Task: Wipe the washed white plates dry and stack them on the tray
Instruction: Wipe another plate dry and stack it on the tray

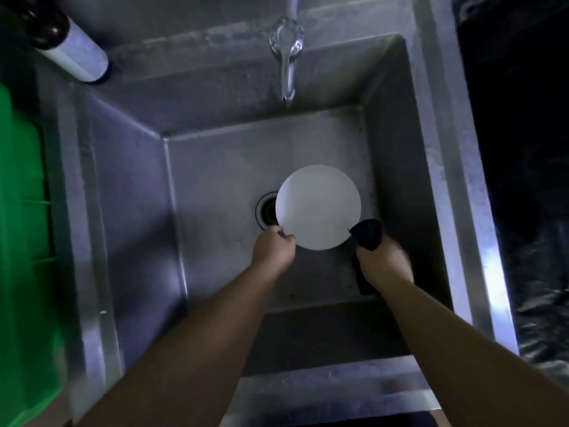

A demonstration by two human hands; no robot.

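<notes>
A round white plate (318, 206) is held above the steel sink (129, 186), partly covering the drain (266, 211). My left hand (272, 249) pinches the plate's lower left rim. My right hand (383, 261) grips a dark cloth (368, 234) at the plate's lower right edge; the cloth's tail hangs down beside my wrist. A green tray (21, 241) runs along the left of the sink, and only its edge shows.
A chrome tap (288, 60) reaches over the back of the sink basin. A dark bottle with a white label (74, 53) lies at the back left corner. Dark crumpled material (535, 272) fills the right side beyond the sink rim.
</notes>
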